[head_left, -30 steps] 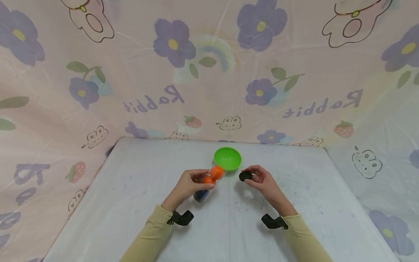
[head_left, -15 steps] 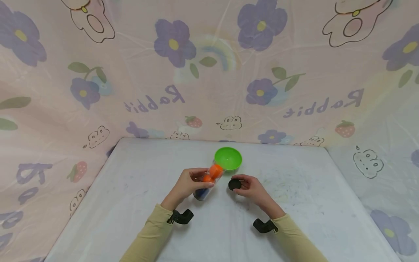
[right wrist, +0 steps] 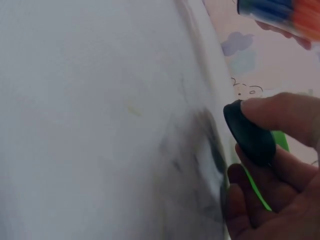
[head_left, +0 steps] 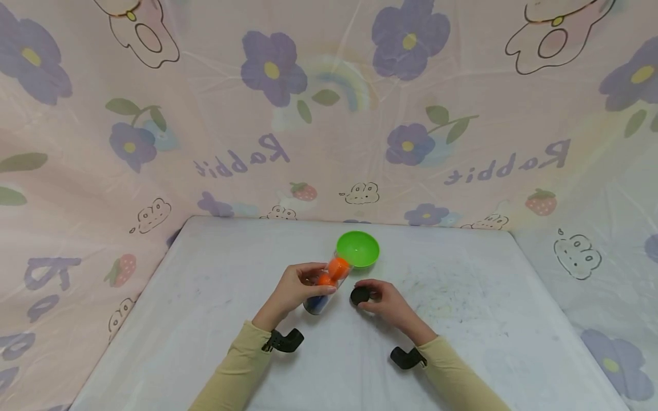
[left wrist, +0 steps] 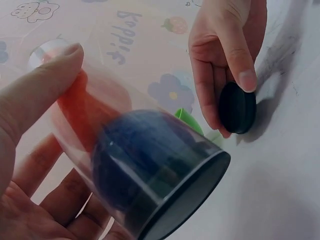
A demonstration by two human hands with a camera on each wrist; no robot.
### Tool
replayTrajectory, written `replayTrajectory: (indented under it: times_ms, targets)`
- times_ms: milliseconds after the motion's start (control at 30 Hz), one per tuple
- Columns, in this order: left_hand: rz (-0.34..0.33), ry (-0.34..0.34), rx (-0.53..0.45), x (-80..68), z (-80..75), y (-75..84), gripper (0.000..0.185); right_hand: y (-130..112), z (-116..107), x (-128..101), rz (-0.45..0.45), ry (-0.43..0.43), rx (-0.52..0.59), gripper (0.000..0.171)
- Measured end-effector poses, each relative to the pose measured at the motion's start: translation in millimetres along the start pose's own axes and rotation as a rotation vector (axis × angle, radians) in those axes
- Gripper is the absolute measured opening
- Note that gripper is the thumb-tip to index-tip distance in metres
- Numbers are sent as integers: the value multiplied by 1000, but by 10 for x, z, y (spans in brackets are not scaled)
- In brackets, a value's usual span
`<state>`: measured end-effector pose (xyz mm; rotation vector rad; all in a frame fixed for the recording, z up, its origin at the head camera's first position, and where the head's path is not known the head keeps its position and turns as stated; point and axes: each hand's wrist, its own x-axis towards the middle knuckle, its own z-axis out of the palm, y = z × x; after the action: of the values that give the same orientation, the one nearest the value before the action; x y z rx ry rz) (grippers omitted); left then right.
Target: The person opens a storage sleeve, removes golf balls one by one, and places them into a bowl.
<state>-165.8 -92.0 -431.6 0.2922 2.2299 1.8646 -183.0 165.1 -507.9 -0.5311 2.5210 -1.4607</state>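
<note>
Left hand (head_left: 298,287) grips clear tube (head_left: 325,288), tilted, open end far toward green bowl (head_left: 357,249). Right hand (head_left: 382,301) pinches black lid (head_left: 360,295) just right of it.

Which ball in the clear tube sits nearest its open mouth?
The orange ball at the tilted tube's top end, beside the green bowl. A second orange ball lies below it, and the dark blue ball sits at the closed base.
</note>
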Motion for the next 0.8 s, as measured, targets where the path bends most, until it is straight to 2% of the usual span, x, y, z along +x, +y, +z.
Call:
replayTrajectory:
  times_ms: [133,400,467,667,800]
  targets:
    - [13,1,-2,-65,2,109,52,-15,51,25,6,0,-40,42]
    - [5,-3,-8,-62,0,106,51,-58,135,60,2,-1,-72,41]
    - [3,-5,-5,-34,-1,65,52,-48,150,69,1,-5,-75,41]
    - [-4,8,-10,95,0,-187,54,-31,169,84,-8,-17,-72,44]
    - [4,13,-15,115,-1,-230,54,-69,147,61,-12,-17,-80,44]
